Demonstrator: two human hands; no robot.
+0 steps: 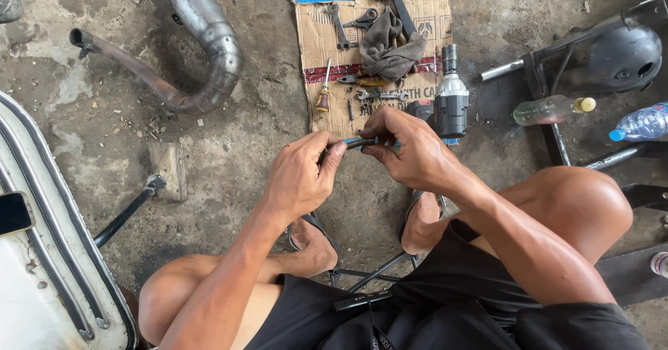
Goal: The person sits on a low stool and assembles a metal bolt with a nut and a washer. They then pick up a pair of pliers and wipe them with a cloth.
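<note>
My left hand (300, 176) and my right hand (407, 147) meet in front of me over the concrete floor. Both pinch a small dark metal part (358, 142), a short rod-like piece held between the fingertips of each hand. A thin blue piece shows just behind the right fingers. My knees and sandalled feet are below the hands. What the part's ends look like is hidden by my fingers.
A flattened cardboard sheet (327, 30) carries wrenches (339, 24), a hammer (402, 5), a grey rag (387, 44), a screwdriver (324, 85) and a cordless impact driver (451, 92). A curved exhaust pipe (209, 37) lies left. Two bottles (553, 109) and a metal stand are right; a white scooter body (49, 252) at left.
</note>
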